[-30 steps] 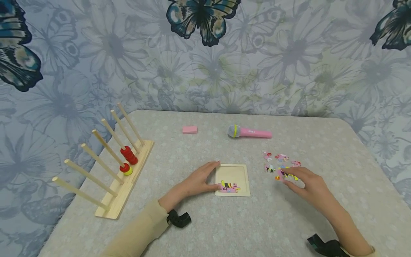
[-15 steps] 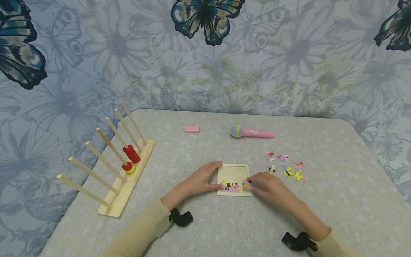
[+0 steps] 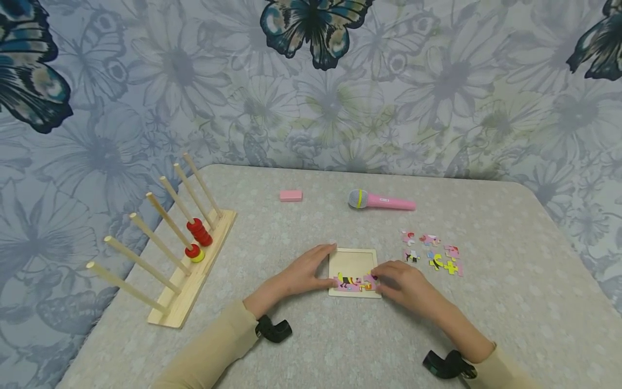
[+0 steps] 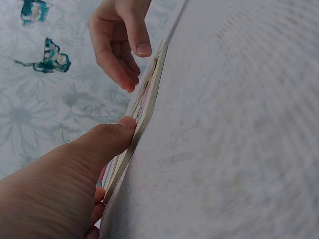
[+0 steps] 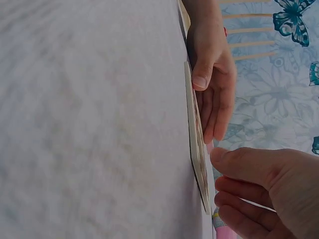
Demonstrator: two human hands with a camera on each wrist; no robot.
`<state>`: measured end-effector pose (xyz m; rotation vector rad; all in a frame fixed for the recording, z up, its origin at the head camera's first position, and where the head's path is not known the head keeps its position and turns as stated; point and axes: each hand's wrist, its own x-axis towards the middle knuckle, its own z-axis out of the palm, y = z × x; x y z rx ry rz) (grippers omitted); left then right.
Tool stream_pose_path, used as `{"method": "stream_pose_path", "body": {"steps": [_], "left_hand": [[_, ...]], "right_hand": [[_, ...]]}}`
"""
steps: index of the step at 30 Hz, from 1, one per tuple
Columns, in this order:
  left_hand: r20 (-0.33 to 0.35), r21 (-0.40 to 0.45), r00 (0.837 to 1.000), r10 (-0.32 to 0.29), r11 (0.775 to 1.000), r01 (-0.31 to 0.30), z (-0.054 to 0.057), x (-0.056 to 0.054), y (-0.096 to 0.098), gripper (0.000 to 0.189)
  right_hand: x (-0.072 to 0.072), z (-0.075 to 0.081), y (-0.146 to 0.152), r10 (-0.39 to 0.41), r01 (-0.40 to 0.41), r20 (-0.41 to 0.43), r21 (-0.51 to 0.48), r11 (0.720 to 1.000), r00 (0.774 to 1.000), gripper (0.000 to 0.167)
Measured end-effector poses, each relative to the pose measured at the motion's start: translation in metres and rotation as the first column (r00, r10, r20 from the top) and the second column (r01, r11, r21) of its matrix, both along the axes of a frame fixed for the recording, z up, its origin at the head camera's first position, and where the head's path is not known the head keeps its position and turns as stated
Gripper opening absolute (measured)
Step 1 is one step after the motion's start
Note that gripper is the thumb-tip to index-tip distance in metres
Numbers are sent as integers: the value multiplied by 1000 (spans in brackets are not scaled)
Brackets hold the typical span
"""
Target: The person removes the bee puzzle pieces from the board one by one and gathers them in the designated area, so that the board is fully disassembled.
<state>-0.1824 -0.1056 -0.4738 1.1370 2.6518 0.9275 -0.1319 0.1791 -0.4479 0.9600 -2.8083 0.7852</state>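
A shallow square wooden puzzle tray (image 3: pixel 352 260) lies before me in the head view. My left hand (image 3: pixel 297 273) holds its left side, the thumb (image 4: pixel 112 134) on the near part of the edge and the fingers farther back. Pink and yellow joined pieces (image 3: pixel 347 282) lie along the tray's near side. At the near right corner my right hand (image 3: pixel 410 283) has thumb and forefinger at a pink puzzle piece (image 3: pixel 367 284), which sits against those pieces. The fingertips partly cover this piece. Both wrist views show the tray edge-on, so its face is mostly hidden there.
Several loose puzzle pieces (image 3: pixel 436 261) lie right of the tray. A pink toy microphone (image 3: pixel 389 202) and a pink block (image 3: pixel 290 195) are farther back. On the left stands a wooden peg rack (image 3: pixel 194 292) with upright rods and red and yellow rings.
The right hand has come left from the loose pieces to the tray, bringing the pink puzzle piece, which now sits slightly farther left against the others. The left hand stays at the tray.
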Motion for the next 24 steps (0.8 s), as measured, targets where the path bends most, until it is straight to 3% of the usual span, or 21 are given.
{"method": "stream_pose_path", "body": {"steps": [15,24], "left_hand": [[-6,-16,1000,9,1000,-9,0,0,0,85],[1,-15,1000,3,1000,-3,-1,0,-1,85]], "right_hand": [[-5,-8,-7,74,-73,7,-50,996,997,28],[1,-9,-10,114,-113,-66,14,993,991,22]]}}
